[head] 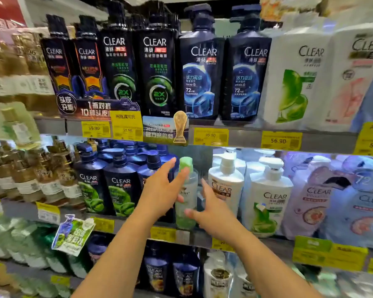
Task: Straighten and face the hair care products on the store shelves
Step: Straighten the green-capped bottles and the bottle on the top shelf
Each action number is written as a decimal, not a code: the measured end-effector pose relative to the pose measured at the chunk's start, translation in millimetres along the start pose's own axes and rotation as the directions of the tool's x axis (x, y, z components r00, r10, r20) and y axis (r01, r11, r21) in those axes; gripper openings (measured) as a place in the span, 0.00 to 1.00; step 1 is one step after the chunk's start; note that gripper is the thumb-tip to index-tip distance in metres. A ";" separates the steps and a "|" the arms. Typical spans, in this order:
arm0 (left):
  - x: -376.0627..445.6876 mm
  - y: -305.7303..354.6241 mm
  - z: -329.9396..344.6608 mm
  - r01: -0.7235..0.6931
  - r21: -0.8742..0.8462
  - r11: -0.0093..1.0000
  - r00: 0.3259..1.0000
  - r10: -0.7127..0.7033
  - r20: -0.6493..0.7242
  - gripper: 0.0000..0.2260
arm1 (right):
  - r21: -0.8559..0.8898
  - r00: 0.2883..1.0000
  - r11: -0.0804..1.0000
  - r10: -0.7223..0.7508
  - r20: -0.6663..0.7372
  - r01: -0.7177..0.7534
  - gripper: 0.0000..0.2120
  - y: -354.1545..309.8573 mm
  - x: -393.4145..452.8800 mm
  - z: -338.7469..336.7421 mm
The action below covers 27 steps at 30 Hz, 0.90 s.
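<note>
A clear Dove bottle (188,194) with a green cap and green base stands upright at the front of the middle shelf (202,235). It sits between the dark blue CLEAR pump bottles (121,186) and the white CLEAR pump bottles (226,186). My left hand (162,190) grips the Dove bottle from the left, with a finger across its neck and the thumb on its label. My right hand (211,209) is on the bottle's right with fingers spread, its thumb touching the lower body. The label faces outward, partly hidden by my left hand.
The top shelf holds tall black, navy and white CLEAR bottles (202,67) facing front. Yellow price tags (281,140) and a trophy promo card (180,127) line the shelf edges. Amber bottles (26,179) fill the left bay. More bottles stand on the bottom shelf (185,274).
</note>
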State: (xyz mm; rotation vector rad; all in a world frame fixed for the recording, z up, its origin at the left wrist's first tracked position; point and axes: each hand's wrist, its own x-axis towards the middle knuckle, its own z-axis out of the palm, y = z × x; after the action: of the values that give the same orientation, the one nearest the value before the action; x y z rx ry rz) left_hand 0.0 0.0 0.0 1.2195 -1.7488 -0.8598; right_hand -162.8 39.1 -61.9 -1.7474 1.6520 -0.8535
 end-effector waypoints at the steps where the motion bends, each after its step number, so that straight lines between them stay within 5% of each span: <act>1: 3.7 -0.3 -0.2 0.002 -0.043 0.999 0.999 0.000 0.039 0.28 | 0.020 1.000 1.000 0.008 -0.001 -0.008 0.50 -1.9 2.6 5.5; 8: 29.9 -9.9 -9.1 -0.091 -0.006 0.996 0.993 0.091 0.077 0.24 | 0.193 0.988 0.981 0.047 -0.145 -0.019 0.44 -4.7 4.2 29.1; 15: 33.5 -5.9 -11.9 -0.406 0.221 0.887 0.913 0.385 0.132 0.15 | 0.381 0.960 0.924 0.117 -0.254 -0.011 0.34 -9.5 -1.7 41.7; 27: 32.6 37.5 -26.4 -0.424 -0.254 0.869 0.861 0.474 0.185 0.08 | 0.461 0.889 0.888 0.215 -0.405 -0.005 0.30 -50.9 -43.4 18.6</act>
State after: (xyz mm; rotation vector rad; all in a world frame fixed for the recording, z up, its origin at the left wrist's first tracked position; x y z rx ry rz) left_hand 2.6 -21.9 51.8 0.5431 -1.9732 -0.8994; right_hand -117.6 85.3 -36.5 -1.1735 1.6334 -1.5315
